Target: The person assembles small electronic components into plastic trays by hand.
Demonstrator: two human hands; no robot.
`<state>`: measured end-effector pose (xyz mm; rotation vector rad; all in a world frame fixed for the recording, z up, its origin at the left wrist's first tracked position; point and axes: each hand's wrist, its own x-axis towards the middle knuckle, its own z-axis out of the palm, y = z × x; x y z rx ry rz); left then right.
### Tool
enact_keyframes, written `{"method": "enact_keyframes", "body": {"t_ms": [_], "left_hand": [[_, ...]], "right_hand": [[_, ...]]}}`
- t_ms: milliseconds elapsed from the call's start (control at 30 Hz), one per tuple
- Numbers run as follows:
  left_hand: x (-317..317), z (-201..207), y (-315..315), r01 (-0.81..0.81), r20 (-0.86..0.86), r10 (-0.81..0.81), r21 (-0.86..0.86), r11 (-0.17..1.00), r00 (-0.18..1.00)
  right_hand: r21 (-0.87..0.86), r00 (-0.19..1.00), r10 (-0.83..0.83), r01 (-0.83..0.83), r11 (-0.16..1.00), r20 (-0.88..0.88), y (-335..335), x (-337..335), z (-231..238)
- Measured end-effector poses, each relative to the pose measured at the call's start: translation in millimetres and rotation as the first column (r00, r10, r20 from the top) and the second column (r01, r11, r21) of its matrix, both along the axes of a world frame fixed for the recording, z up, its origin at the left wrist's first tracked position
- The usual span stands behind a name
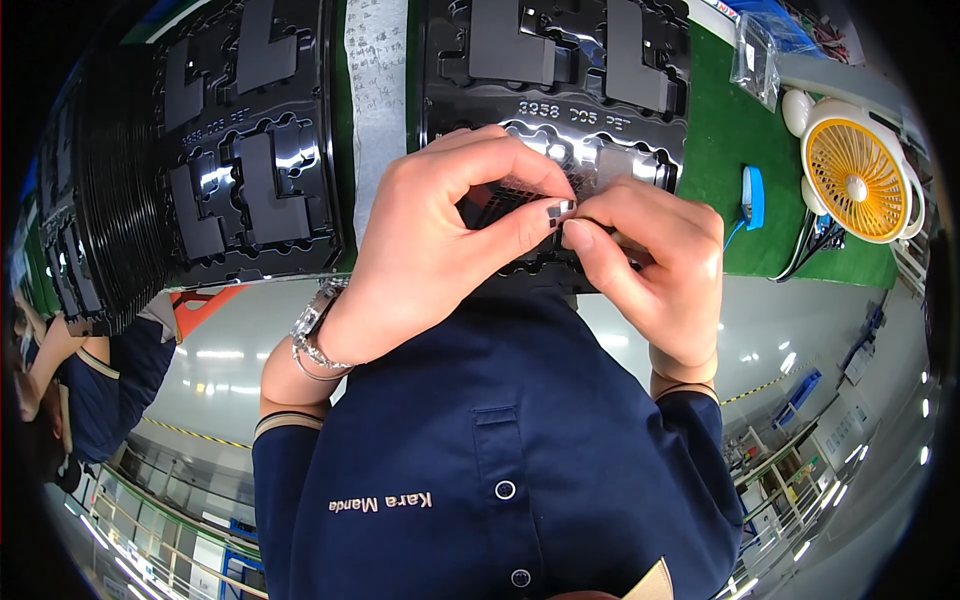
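My left hand (430, 215) is closed, pinching a small black-and-white piece (560, 212) between thumb and index finger. My right hand (665, 255) meets it fingertip to fingertip, its thumb and index finger closed at the edge of that piece; whether they grip it, or something finer, is too small to tell. Both hands are above a black moulded plastic tray (455, 100) holding flat dark grey L-shaped parts (640, 60). Under my fingers shows part of a dark surface with a fine grid (505, 203), mostly hidden.
Left of a pale handwritten strip (377, 90), a tall stack of black trays (215, 135) holds similar parts. On the green table mat (715, 150) at the right are a blue band (753, 197), a clear plastic bag (755, 60) and a yellow-and-white fan (855, 185). Another person (110, 380) is at the far left.
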<state>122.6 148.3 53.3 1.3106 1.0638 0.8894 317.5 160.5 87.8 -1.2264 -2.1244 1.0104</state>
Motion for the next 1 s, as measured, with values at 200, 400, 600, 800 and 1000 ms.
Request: {"method": "enact_keyframes", "body": {"t_ms": [200,400,600,800,1000], "left_hand": [[0.2,0.8,0.2,0.006,-0.066,-0.001,0.083,0.996,0.998],[3.2,1.0,-3.6,-0.017,-0.104,0.025,0.078,0.997,0.994],[2.8,5.9,-4.0,-0.009,-0.04,0.006,-0.068,0.998,0.999],[2.5,5.4,-4.4,-0.013,0.065,0.021,-0.118,0.993,0.998],[2.6,3.5,-4.8,-0.019,0.113,0.032,-0.112,0.994,0.993]], "right_hand": [[-0.04,1.0,0.002,-0.001,0.999,0.025,0.3,1.6,0.4],[0.064,0.998,-0.008,0.004,0.998,0.065,-1.4,-1.1,-0.2],[0.065,0.998,-0.063,0.061,0.996,0.03,-0.8,0.0,-0.5],[0.141,0.993,-0.071,0.058,0.988,0.091,-0.9,-0.8,0.0],[0.176,0.995,-0.048,0.032,0.984,0.083,0.4,-0.6,-3.2]]}}
